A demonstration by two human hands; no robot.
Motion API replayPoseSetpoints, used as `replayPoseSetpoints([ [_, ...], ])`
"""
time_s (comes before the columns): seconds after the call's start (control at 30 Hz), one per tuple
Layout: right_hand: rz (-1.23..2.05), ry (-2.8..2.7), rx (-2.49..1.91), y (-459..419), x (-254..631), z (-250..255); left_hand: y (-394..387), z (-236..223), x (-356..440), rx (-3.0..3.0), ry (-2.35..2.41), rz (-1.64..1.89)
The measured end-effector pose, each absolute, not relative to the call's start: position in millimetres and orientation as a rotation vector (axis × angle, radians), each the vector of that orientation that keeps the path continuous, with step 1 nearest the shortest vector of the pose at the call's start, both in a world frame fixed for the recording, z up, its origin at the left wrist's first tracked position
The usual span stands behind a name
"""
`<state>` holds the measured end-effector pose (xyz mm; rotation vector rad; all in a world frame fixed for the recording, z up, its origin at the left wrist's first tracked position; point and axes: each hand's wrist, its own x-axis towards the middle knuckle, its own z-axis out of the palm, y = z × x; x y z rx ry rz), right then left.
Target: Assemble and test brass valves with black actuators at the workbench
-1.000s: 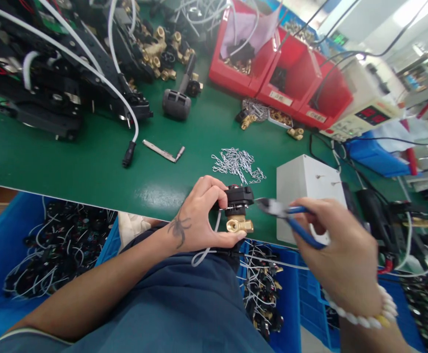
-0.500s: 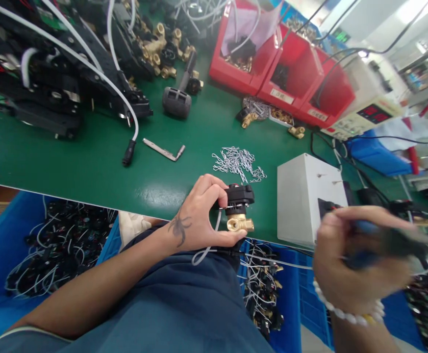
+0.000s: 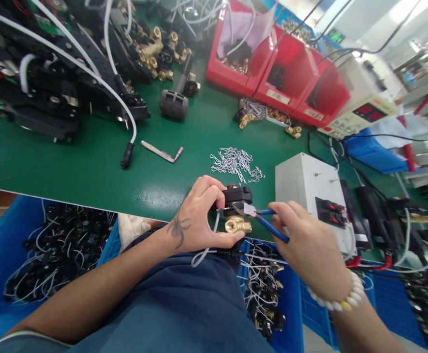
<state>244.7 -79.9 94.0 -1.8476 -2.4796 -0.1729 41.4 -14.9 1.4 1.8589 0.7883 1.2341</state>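
Note:
Near the front edge of the green bench, my left hand (image 3: 202, 215) grips a valve (image 3: 238, 225) with a brass body and a black top. Its thumb presses the brass part while the fingers hold the black part. A pale cable hangs from the valve. My right hand (image 3: 305, 245) is closed around the blue handles of pliers (image 3: 271, 226). The plier jaws are at the joint between the black top and the brass; whether they bite on a clip there I cannot tell. Behind the valve lies a pile of metal spring clips (image 3: 234, 162).
A grey box (image 3: 298, 191) stands right of the valve. Red bins (image 3: 236, 78) line the back. A mallet (image 3: 174, 104) and a small metal wrench-like tool (image 3: 160, 151) lie left of the clips. Blue crates with valves (image 3: 107, 250) sit below the bench edge.
My right hand has come left from beyond the grey box, bringing the pliers to the valve. My left hand keeps its hold on the valve, nearly still.

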Motion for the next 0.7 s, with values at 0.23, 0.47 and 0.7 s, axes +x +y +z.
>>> replayPoseSetpoints([
  [0.23, -0.346, -2.136, -1.797, -82, 244, 94, -14, 1, 41, 1.853, 0.789, 1.217],
  [0.47, -0.302, -2.11, -1.837, -80, 243, 91, -15, 2, 40, 1.849, 0.799, 1.202],
  [0.7, -0.137, -2.465, -1.884, -79, 244, 88, -14, 2, 41, 1.877, 0.807, 1.217],
])
